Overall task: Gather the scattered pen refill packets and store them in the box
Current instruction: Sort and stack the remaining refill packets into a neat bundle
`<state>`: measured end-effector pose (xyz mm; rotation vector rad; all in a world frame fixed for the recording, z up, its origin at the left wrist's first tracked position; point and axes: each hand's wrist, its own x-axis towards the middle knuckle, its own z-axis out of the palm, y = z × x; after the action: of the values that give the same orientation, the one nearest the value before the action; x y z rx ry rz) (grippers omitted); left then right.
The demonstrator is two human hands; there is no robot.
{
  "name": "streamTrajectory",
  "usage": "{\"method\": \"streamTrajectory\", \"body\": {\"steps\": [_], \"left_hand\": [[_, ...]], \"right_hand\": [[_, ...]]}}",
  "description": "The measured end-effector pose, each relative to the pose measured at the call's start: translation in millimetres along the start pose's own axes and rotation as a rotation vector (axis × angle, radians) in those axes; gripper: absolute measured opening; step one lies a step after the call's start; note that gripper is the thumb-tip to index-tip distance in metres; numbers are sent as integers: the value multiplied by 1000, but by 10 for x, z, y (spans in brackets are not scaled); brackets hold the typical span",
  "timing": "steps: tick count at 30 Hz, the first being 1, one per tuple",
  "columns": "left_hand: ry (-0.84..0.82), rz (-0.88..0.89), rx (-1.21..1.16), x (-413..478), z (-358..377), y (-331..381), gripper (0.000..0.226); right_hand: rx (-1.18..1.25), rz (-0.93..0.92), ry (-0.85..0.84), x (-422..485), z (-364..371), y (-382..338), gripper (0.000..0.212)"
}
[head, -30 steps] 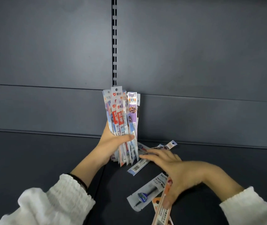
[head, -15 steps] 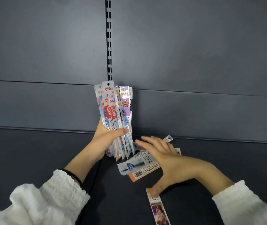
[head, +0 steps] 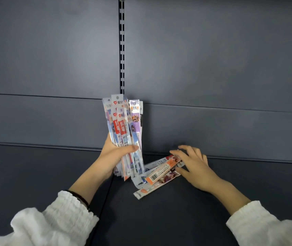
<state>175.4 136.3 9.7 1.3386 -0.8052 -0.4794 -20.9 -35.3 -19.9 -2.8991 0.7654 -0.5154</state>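
1. My left hand (head: pixel 114 154) is wrapped tight round a big bunch of packets (head: pixel 124 125). My thumb lies across the front of it. The bunch stands up tall, with its bottom ends down near the shelf (head: pixel 177 219).
2. My right hand (head: pixel 194 164) is spread wide, with the fingers nearly straight. It has hold of nothing. My fingertips (head: pixel 174 153) touch the far ends of the loose packets (head: pixel 159 174).
3. The loose packets lie flat in a small messy pile on the shelf, just beside the bottom of the bunch. An orange one lies on top.
4. I cannot see the box anywhere here.
5. I think the job right now is to push the loose pile together and pick it up.
6. To do it well, I should sweep them toward the bunch with flat fingers so they all point the same way.
7. They look thin and slippery, so they may be hard to lift off a flat shelf. I should slide my thumb under the ends first and then pinch.
8. The bunch fans out at the bottom. I should squeeze it firmly, or some may slip out while I add more.
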Motion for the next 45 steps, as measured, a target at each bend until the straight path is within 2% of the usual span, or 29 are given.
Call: {"method": "streamTrajectory", "body": {"steps": [2, 4, 5, 7, 9, 11, 12, 15, 20, 23, 27, 29, 32, 36, 40, 42, 45], "left_hand": [[-13, -3, -7, -24, 18, 7, 59], [-43, 1, -3, -54, 35, 27, 57], [-67, 9, 6, -70, 40, 35, 57], [-137, 30, 59, -105, 75, 51, 62], [-229, 48, 107, -125, 151, 48, 71], [-296, 52, 113, -132, 239, 21, 75], [-315, 50, 109, -132, 271, 17, 76], [-354, 48, 110, -130, 311, 64, 84], [-348, 145, 135, -119, 245, 268, 99], [-295, 175, 103, -119, 71, 287, 90], [-143, 201, 118, -198, -358, 304, 82], [-88, 193, 107, -239, -696, 389, 81], [-108, 164, 109, -357, -1325, 574, 84], [-182, 88, 145, -674, -2346, 790, 85], [-262, -88, 167, -1010, -3454, 959, 71], [-290, -149, 189, -1118, -3952, 1011, 66], [-283, -192, 217, -1227, -4578, 1041, 65]], "right_hand": [[38, -5, 76, 16, -2, -35, 45], [299, 19, 154, 22, -88, -187, 40], [500, 44, 142, 27, -156, -308, 45], [860, 33, 53, 31, -315, -597, 68], [1087, -42, 41, 76, -428, -854, 81], [1239, -53, 117, 168, -472, -1025, 79], [1276, -30, 163, 216, -487, -1091, 85], [1308, 37, 268, 338, -490, -1230, 104], [1319, 6, 360, 515, -559, -1430, 107], [1358, 13, 392, 612, -503, -1653, 100], [1358, 4, 325, 723, -410, -2111, 73], [1367, -13, 266, 794, -439, -2422, 60], [1419, -90, 118, 901, -451, -2927, 52], [1343, -165, 9, 1044, -332, -3778, 64], [1245, -218, -86, 1172, -210, -4709, 87], [1199, -262, -108, 1223, -138, -5122, 87], [1154, -315, -129, 1307, -19, -5680, 76]]}}
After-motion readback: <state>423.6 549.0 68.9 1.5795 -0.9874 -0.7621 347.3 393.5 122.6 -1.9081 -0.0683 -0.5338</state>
